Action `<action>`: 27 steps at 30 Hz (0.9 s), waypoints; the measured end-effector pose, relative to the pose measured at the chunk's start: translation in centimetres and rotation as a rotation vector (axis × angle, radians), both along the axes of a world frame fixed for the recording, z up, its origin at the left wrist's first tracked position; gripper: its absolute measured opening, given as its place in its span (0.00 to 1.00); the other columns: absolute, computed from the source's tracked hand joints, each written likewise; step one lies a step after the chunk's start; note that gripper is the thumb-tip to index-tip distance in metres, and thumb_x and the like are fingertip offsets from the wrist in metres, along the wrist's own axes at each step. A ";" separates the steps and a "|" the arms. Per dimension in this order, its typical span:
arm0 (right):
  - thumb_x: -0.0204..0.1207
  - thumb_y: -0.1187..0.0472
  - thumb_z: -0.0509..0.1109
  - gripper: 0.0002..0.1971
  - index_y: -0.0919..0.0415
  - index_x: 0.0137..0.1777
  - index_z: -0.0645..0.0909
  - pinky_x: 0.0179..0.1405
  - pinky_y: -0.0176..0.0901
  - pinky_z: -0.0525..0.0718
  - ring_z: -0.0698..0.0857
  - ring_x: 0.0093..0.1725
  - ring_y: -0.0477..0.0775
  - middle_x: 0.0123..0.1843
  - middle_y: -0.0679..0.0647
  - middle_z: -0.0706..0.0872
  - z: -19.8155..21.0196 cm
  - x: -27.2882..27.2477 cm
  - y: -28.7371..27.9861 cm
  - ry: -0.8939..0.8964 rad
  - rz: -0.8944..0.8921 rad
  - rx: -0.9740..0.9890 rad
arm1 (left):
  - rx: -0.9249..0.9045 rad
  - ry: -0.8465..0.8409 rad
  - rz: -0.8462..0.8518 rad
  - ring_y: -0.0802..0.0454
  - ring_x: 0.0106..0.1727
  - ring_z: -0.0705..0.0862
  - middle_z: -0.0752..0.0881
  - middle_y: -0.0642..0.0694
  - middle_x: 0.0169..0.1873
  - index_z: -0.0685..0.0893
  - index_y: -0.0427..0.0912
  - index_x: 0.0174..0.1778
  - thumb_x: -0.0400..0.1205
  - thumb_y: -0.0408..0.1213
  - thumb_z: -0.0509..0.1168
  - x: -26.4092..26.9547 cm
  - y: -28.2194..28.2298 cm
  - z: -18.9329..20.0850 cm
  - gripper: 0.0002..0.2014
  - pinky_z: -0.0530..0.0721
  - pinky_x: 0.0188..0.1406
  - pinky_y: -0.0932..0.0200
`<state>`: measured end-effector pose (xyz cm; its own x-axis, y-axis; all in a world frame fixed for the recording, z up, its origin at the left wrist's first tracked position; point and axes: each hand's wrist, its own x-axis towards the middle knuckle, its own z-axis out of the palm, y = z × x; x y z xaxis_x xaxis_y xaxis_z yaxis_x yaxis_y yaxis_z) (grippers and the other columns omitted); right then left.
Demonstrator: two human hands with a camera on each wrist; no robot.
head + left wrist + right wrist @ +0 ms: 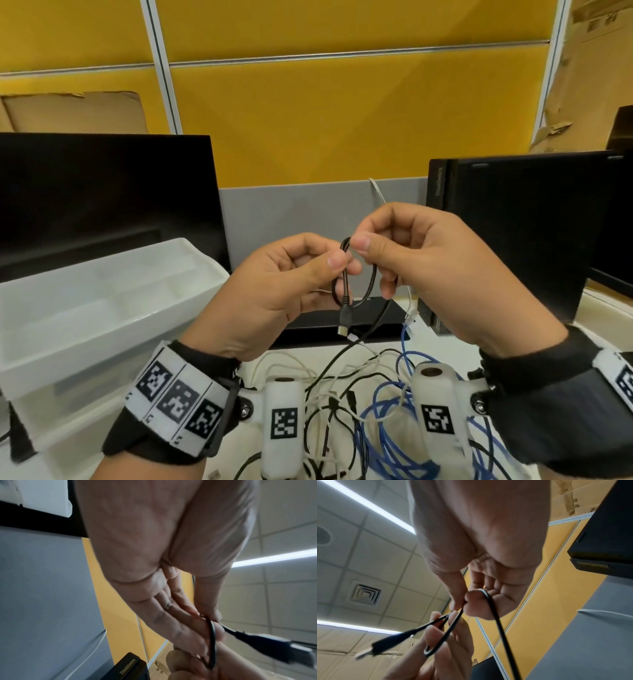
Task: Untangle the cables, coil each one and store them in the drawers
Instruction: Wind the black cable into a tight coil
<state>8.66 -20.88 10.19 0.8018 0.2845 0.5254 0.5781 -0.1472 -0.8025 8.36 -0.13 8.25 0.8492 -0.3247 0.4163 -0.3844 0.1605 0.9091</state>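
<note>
the black usb cable (371, 286) is up off the table, caught between your two grips above the tangle. your left hand (284, 291) pinches it between thumb and forefinger just above the plug (345, 313), which hangs straight down below that grip with its metal tip bare. from there the cable bends over in a tight fold at the top, right where your right hand (424, 263) pinches it between thumb and fingers, then drops in a small loop between the two grips. its long tail runs down from under your right grip into the tangled pile of cables (342, 394) on the table (349, 346), where white, black and blue ethernet cable (387, 421) strands cross one another.

so you look to be at the coiling step for this one cable, with only the first small loop made and most of its length seemingly still buried in the pile. the next move likely calls for drawing more of the tail up with your right grip and laying it as a second turn into your left, keeping the plug end pinned. watch the tail: it may snag on the white strands and drag them up with it.

to the left of your left grip, the translucent white drawer (113, 308) stands open, ready for the finished coil.
</note>
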 end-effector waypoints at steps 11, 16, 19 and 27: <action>0.87 0.64 0.71 0.07 0.61 0.63 0.82 0.40 0.43 0.92 0.89 0.35 0.56 0.40 0.64 0.89 -0.2 -0.4 1.6 0.169 0.092 0.106 | 0.241 -0.312 0.582 0.48 0.25 0.86 0.79 0.44 0.22 0.77 0.40 0.50 0.90 0.42 0.65 0.4 -1.8 -1.1 0.09 0.92 0.28 0.50; 0.88 0.63 0.70 0.06 0.62 0.62 0.82 0.35 0.42 0.88 0.87 0.37 0.62 0.39 0.61 0.91 -0.5 -0.2 1.8 0.171 0.109 0.056 | 0.350 -0.474 0.714 0.48 0.26 0.86 0.85 0.45 0.29 0.73 0.53 0.59 0.89 0.41 0.63 0.7 -2.4 -1.7 0.06 0.86 0.30 0.38; 0.88 0.64 0.70 0.05 0.63 0.60 0.84 0.33 0.41 0.87 0.87 0.37 0.61 0.41 0.65 0.91 -0.7 0.0 1.9 0.165 0.108 0.054 | 0.608 -0.600 0.846 0.54 0.30 0.82 0.83 0.51 0.29 0.80 0.55 0.58 0.88 0.42 0.63 1.0 -1.8 -1.7 0.05 0.81 0.29 0.47; 0.88 0.65 0.70 0.05 0.64 0.58 0.88 0.33 0.45 0.88 0.87 0.33 0.53 0.38 0.58 0.84 -0.9 1.0 1.0 0.168 0.104 0.228 | -0.036 0.016 0.101 0.49 0.46 0.89 0.86 0.42 0.42 0.89 0.35 0.60 0.84 0.36 0.66 0.1 -0.2 0.1 0.13 0.91 0.53 0.51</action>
<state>9.65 -19.90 9.32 0.8558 0.2592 0.4478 0.4370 0.1011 -0.8938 8.49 -0.29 8.35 0.8835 -0.2225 0.4123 -0.3855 0.1547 0.9096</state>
